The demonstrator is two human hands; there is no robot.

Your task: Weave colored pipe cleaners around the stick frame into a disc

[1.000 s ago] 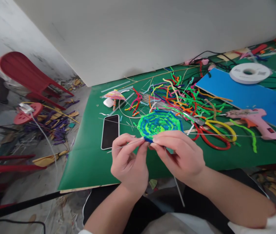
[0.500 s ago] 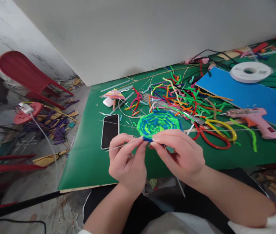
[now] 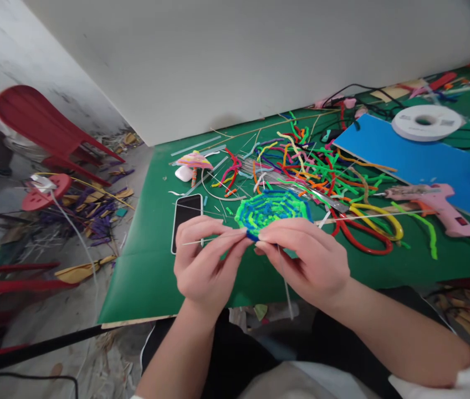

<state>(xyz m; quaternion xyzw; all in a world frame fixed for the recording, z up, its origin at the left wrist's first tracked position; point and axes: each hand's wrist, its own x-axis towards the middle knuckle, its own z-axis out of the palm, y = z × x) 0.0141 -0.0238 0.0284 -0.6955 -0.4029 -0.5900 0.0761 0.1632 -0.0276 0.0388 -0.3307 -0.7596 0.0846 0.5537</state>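
A round woven piece [image 3: 274, 209] of blue and green fuzzy stems is held up over the table's front part, with thin wires sticking out around it. My left hand [image 3: 208, 263] is closed, its thumb and fingertips pinching a thin wire at the near left edge of the piece. My right hand [image 3: 307, 260] is closed on the near edge of the piece, thumb and index finger pressed together. One wire hangs down below my right hand. Behind my left hand lies a phone [image 3: 187, 208], partly covered by it.
Beyond the woven piece lie coloured fuzzy stems [image 3: 297, 152], scissors [image 3: 378, 221] with red and yellow handles, a pink glue gun [image 3: 446, 208], a white spool [image 3: 426, 123] on blue sheets and a small pink umbrella shape [image 3: 194, 160]. A red chair [image 3: 39, 119] stands left.
My left hand has shifted slightly left, covering more of the phone. The wires have changed angle, and the one hanging below my right hand has swung left.
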